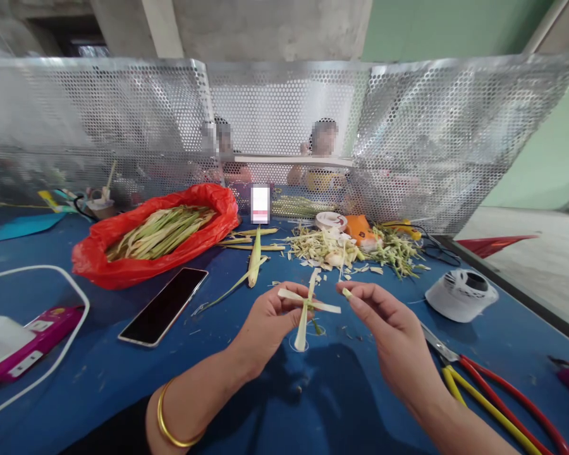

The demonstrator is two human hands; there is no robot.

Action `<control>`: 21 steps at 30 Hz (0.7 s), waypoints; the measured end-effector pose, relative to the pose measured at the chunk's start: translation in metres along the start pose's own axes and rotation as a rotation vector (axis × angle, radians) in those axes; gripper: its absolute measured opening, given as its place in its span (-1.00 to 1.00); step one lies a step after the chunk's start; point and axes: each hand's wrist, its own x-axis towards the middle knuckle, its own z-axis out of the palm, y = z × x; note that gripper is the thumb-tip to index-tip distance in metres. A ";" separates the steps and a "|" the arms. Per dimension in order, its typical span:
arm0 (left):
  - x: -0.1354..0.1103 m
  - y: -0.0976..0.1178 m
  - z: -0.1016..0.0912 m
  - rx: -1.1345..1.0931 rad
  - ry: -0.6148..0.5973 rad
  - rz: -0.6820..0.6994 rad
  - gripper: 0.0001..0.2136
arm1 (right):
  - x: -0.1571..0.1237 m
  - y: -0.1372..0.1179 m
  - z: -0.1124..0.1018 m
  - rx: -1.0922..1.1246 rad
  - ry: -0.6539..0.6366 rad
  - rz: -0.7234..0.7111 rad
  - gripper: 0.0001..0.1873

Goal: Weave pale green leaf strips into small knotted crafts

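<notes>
Head view: my left fingers [289, 322] pinch a leaf-strip cross [301, 328], its arms jutting past the fingertips; just beside, my right fingers [358, 307] are closed on a pale leaf piece [346, 292].

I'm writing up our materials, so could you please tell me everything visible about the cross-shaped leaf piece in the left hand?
The cross-shaped leaf piece has four pale, flat arms meeting at a greener middle, like dried leaf strips. The left hand pinches it near the centre between thumb and fingers, above the blue table. One arm points forward, one back, two sideways.
</notes>
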 end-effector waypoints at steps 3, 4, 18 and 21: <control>0.001 -0.004 -0.004 -0.022 -0.057 0.010 -0.80 | -0.001 -0.003 -0.001 0.058 -0.068 0.050 -0.76; 0.002 -0.005 -0.005 -0.026 -0.071 0.009 -0.80 | -0.001 -0.004 -0.001 0.073 -0.094 0.074 -0.76; 0.001 -0.005 0.003 -0.049 -0.113 -0.059 -0.80 | 0.000 -0.006 0.001 -0.066 -0.204 -0.014 -0.83; 0.001 -0.007 0.003 -0.058 -0.125 -0.092 -0.80 | 0.000 -0.004 0.001 -0.085 -0.197 0.037 -0.81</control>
